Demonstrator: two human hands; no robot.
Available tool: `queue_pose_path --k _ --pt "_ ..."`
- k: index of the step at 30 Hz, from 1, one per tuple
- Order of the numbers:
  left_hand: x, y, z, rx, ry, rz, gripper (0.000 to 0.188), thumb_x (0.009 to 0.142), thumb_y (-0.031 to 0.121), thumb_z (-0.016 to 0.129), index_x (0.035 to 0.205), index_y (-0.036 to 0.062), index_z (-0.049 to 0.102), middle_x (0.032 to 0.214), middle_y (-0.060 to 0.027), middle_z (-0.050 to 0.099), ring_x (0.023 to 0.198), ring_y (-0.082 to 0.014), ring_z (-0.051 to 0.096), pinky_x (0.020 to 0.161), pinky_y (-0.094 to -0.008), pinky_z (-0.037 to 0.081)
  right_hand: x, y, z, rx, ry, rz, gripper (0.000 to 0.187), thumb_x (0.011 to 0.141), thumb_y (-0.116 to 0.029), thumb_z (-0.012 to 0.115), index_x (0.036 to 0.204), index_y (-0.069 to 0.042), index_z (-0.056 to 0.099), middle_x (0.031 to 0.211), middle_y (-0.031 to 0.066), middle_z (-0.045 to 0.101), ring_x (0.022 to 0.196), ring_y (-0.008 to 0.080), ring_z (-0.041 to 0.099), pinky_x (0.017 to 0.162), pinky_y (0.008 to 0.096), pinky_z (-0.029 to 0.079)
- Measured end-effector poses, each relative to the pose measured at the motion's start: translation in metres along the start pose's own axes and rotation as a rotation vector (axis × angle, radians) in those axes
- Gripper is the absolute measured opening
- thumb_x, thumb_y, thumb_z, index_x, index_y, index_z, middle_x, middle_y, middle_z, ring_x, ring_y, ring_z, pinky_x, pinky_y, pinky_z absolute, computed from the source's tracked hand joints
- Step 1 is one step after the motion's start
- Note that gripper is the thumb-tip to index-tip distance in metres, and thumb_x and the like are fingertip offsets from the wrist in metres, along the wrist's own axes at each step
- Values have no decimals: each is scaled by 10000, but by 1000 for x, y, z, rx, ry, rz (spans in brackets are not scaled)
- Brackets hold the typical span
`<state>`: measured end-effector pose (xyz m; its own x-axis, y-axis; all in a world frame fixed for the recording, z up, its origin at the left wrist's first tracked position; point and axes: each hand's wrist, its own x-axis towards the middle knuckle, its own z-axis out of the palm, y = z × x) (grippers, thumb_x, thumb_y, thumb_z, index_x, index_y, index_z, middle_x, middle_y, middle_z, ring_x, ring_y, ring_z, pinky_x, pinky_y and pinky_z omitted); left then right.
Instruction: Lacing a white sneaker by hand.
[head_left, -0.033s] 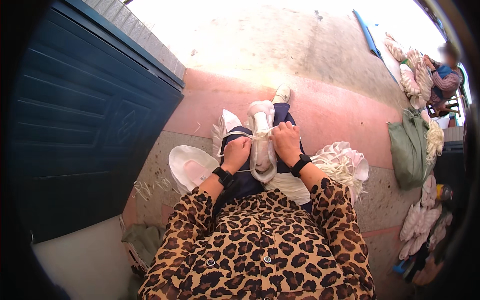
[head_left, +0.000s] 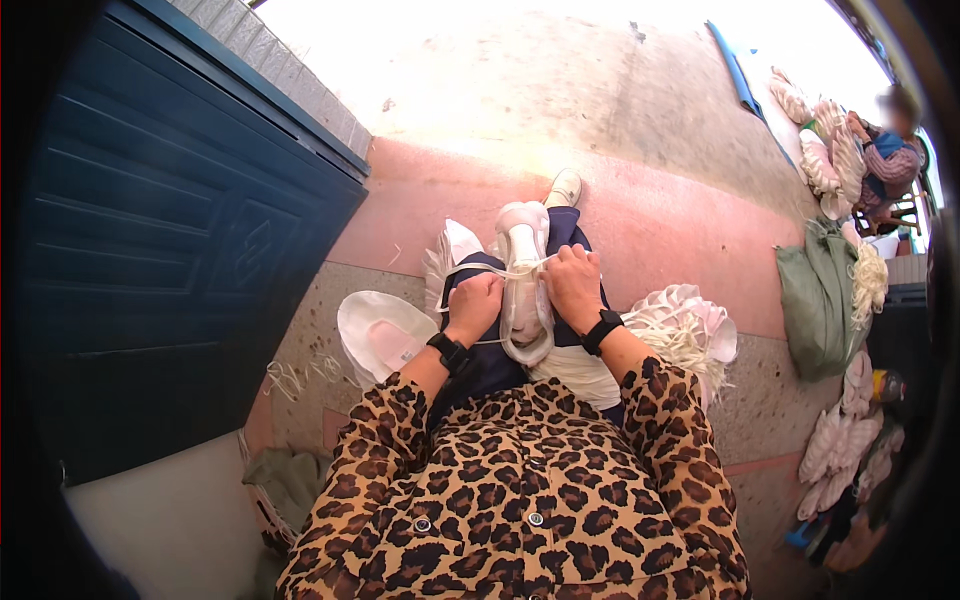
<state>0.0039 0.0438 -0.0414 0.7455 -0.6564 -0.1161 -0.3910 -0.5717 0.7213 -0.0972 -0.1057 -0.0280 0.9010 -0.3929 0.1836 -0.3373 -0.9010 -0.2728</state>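
A white shoe (head_left: 527, 318) lies lengthwise across my lap, its toe pointing away from me. A white shoelace (head_left: 518, 272) crosses over its opening. On the left side of the shoe my left hand (head_left: 474, 308) is closed on the lace, which loops out past the knuckles. My right hand (head_left: 573, 287), at the shoe's right edge, pinches the lace with its fingers curled; the fingertips are partly hidden. A white shoe upper (head_left: 378, 335) with a pinkish inside rests beside my left leg. More white shoe parts (head_left: 583, 376) lie under the shoe between my legs.
To my right sits a heap of white laces and shoe parts (head_left: 682, 325). A dark blue door (head_left: 190, 250) stands on the left. Farther right are a green sack (head_left: 822, 300), bundled white pieces (head_left: 840, 445) and a seated person (head_left: 890, 165). Loose lace scraps (head_left: 290, 378) lie near the door.
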Motion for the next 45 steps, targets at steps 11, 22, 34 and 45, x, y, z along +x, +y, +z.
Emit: queue_pose_path --k 11,22,34,45 --pt "11 21 -2 439 31 276 183 769 232 540 690 97 635 695 -62 618 767 -231 538 691 -400 337 -11 -6 -4 2 -108 -34 185 751 -234 564 725 -61 624 781 76 565 839 225 506 731 377 336" --pt "2 35 -7 407 -28 195 177 729 213 586 817 68 637 814 -80 611 869 -261 514 696 -414 419 -10 7 -6 31 -241 -73 166 751 -181 539 798 -42 615 808 105 571 865 258 519 723 410 359" --pt "67 44 12 230 -237 344 143 691 127 624 747 -3 601 667 -120 597 699 -236 578 607 -324 477 -11 -13 -5 -180 -95 -106 110 725 -113 525 804 -77 593 811 51 563 830 192 506 699 341 351" --pt "77 58 17 -292 -473 -10 335 686 96 657 972 -28 533 804 -95 580 774 -139 554 648 -259 451 26 12 -178 160 730 -258 87 739 -48 554 787 -121 558 660 45 434 694 220 466 658 345 338"
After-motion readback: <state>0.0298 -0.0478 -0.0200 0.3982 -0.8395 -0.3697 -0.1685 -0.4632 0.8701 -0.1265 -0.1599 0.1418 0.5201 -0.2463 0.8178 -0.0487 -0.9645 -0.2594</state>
